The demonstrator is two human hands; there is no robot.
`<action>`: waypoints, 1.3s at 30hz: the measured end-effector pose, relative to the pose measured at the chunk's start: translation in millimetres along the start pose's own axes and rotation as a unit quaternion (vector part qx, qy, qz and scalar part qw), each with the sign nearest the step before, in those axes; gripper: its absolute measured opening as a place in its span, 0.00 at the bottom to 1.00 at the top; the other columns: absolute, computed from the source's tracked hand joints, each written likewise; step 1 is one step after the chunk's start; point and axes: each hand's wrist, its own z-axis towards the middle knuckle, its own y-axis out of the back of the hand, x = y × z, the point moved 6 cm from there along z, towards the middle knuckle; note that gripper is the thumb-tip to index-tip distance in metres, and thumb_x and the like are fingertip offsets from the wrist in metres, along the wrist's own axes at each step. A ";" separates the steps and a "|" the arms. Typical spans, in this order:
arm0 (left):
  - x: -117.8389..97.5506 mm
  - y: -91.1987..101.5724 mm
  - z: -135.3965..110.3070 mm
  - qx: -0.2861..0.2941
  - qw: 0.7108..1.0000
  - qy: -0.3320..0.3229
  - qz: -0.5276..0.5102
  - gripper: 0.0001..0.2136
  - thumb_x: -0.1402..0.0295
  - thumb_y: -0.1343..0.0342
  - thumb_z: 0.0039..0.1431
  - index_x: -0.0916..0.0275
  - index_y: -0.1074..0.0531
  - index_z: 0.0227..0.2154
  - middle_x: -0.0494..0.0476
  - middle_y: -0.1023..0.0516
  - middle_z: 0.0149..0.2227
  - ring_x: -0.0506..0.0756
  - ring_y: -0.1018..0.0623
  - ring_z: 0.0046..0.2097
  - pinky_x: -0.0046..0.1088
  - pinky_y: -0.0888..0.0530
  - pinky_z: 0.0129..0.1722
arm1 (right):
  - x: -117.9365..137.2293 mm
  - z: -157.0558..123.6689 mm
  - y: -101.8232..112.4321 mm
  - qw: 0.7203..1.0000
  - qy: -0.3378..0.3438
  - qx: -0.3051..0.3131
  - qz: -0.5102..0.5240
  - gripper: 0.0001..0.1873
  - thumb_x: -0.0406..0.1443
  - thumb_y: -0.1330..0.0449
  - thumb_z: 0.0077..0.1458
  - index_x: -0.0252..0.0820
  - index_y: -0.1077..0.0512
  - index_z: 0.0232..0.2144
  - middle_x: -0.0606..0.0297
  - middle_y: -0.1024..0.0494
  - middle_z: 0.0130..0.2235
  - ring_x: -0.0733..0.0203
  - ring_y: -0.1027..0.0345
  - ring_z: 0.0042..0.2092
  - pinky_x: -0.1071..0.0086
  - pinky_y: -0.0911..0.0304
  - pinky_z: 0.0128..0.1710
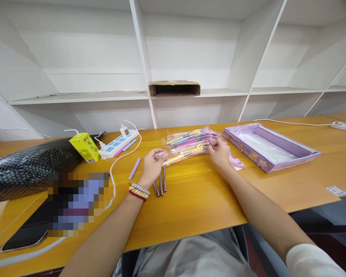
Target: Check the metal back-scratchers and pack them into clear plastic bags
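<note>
My left hand (153, 165) pinches the left end of a clear plastic packet (186, 154) with yellow stick-like items inside. At the packet's other end, my right hand (220, 153) has its fingers closed on the plastic edge. Behind and partly under it lie more clear packets (187, 137) with yellow, blue and pink sticks. Several silver metal tubes (160, 184) lie below my left hand, their far ends hidden. A purple stick (134, 169) rests to the left of that hand. Pink printed packaging (236, 163) shows just beyond my right wrist.
An open purple box (248, 156) stands at the right. On the left are a white power strip (119, 144), a yellow drink carton (85, 147), a black wrapped bundle (31, 165) and a tablet-like device (25, 227). A white cable (112, 181) crosses the table (190, 207). A cardboard box (174, 83) sits on the shelf.
</note>
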 end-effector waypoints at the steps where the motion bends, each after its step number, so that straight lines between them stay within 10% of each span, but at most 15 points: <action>1: -1.0 -0.4 -0.7 0.000 1.000 -0.001 0.002 0.14 0.65 0.40 0.45 0.64 0.32 0.35 0.54 0.27 0.31 0.52 0.26 0.31 0.28 0.25 0.25 | -0.9 0.7 1.8 1.000 -0.003 -0.004 -0.013 0.07 0.37 0.46 0.46 0.42 0.39 0.21 0.67 0.31 0.22 0.63 0.41 0.25 0.70 0.49 0.28; 32: -0.7 1.7 0.4 0.002 1.000 0.011 0.003 0.17 0.61 0.39 0.44 0.64 0.32 0.35 0.54 0.27 0.29 0.52 0.26 0.30 0.28 0.26 0.26 | -34.0 6.6 -13.1 0.954 -0.171 0.024 0.244 0.15 0.44 0.38 0.40 0.43 0.40 0.22 0.69 0.30 0.19 0.64 0.37 0.20 0.71 0.40 0.21; 39: -1.3 1.3 -0.6 0.000 1.000 0.010 0.004 0.16 0.61 0.40 0.44 0.64 0.32 0.35 0.53 0.28 0.29 0.51 0.27 0.29 0.28 0.26 0.26 | -31.9 5.6 -19.8 0.909 -0.206 0.058 0.358 0.18 0.39 0.33 0.31 0.41 0.34 0.28 0.68 0.26 0.23 0.61 0.32 0.24 0.67 0.34 0.23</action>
